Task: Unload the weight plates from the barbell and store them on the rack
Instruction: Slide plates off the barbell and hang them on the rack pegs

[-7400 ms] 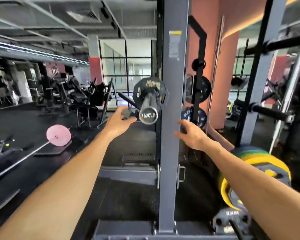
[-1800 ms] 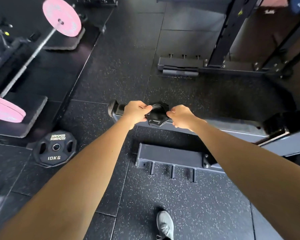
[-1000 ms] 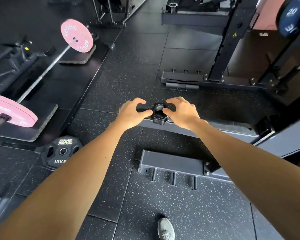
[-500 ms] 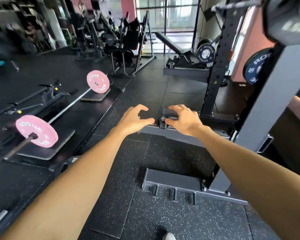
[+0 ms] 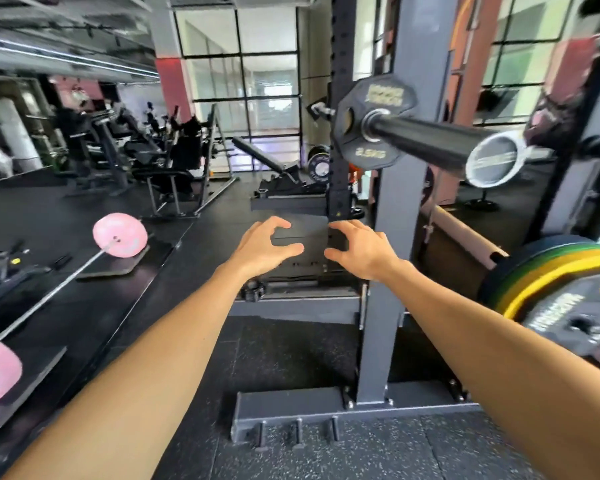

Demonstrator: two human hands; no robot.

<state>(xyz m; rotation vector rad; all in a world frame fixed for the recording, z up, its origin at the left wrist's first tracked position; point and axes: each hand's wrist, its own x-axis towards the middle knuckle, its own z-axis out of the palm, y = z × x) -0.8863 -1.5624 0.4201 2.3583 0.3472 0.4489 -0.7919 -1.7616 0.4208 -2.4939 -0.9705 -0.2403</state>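
A commercial gym, on its free-weight floor.

Black speckled rubber flooring [image 5: 326, 455] runs throughout. At 1 o'clock a grey steel power rack upright [image 5: 392, 237] carries a barbell [image 5: 430, 140] loaded with a small black plate [image 5: 374, 121] marked 2.5 kg. At 3 o'clock coloured bumper plates [image 5: 548, 275] stand stacked on edge. At 9 o'clock a second bar with pink plates [image 5: 120, 234] rests on floor mats. At 11 o'clock stand rows of black exercise machines [image 5: 160, 147], and at 12 o'clock an adjustable bench [image 5: 274, 164] sits before tall grid-framed windows [image 5: 243, 77].
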